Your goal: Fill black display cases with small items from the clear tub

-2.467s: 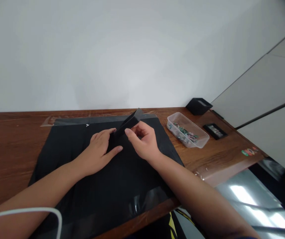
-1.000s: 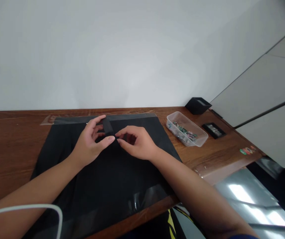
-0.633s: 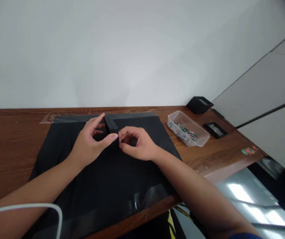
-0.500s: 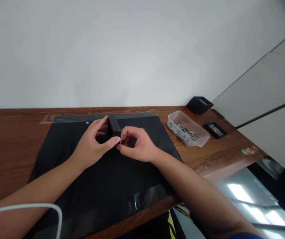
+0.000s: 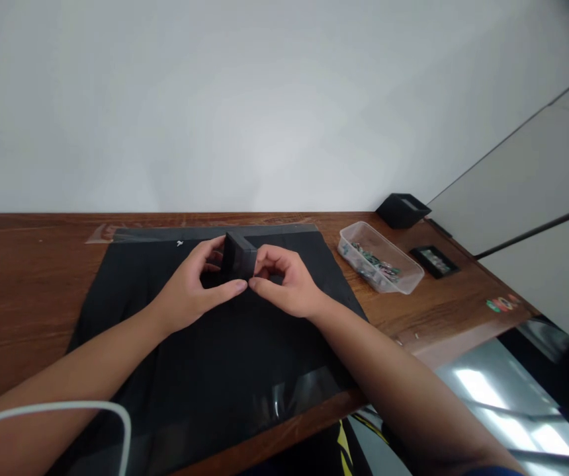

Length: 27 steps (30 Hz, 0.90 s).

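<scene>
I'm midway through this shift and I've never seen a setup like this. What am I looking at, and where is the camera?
There is no machine here: a person is working with two bare hands. The camera is worn on the head, looking forward and down, so their left hand appears on the left.

That hand holds a dark block, tilted, while the fingers of the right hand are at its right side; whether they grip it is hard to tell.

Below is a black sheet on a wooden table. To the right are a clear tub of small pieces, a flat black tray and, near the wall, a black open box. A white cable crosses the lower left.
</scene>
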Tool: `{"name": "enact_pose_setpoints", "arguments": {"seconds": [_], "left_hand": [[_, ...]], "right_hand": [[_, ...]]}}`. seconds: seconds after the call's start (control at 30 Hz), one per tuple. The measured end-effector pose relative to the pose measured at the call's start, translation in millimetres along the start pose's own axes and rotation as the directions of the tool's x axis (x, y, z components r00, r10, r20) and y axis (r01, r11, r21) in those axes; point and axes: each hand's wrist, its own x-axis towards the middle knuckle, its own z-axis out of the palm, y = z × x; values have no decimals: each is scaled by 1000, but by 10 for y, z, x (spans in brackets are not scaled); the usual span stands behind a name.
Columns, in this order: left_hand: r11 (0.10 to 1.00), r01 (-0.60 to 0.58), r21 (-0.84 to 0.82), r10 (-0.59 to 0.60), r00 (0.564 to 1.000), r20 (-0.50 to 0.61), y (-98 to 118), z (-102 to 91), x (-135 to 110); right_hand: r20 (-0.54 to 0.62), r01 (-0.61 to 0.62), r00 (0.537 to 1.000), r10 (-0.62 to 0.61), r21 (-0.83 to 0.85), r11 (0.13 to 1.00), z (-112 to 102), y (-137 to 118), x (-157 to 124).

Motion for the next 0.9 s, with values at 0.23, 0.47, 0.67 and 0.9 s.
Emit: {"name": "enact_pose_setpoints", "arguments": {"seconds": [0.23, 0.47, 0.67, 0.9], "left_hand": [[998, -65, -2, 65, 998, -22, 8, 18, -15], [991, -126, 49, 128, 991, -40, 24, 1, -13], [986, -135, 100, 139, 990, -34, 43, -21, -12], [973, -153, 175, 168, 983, -71, 81, -26, -8]], "right_hand": [[12, -11, 1000, 12, -83, 997, -31, -11, -8], [37, 22, 999, -14, -229, 973, -35, -64, -32], [10, 22, 1000, -19, -411, 911, -42, -116, -57], [-10, 82, 995, -103, -541, 837, -17, -137, -65]]}}
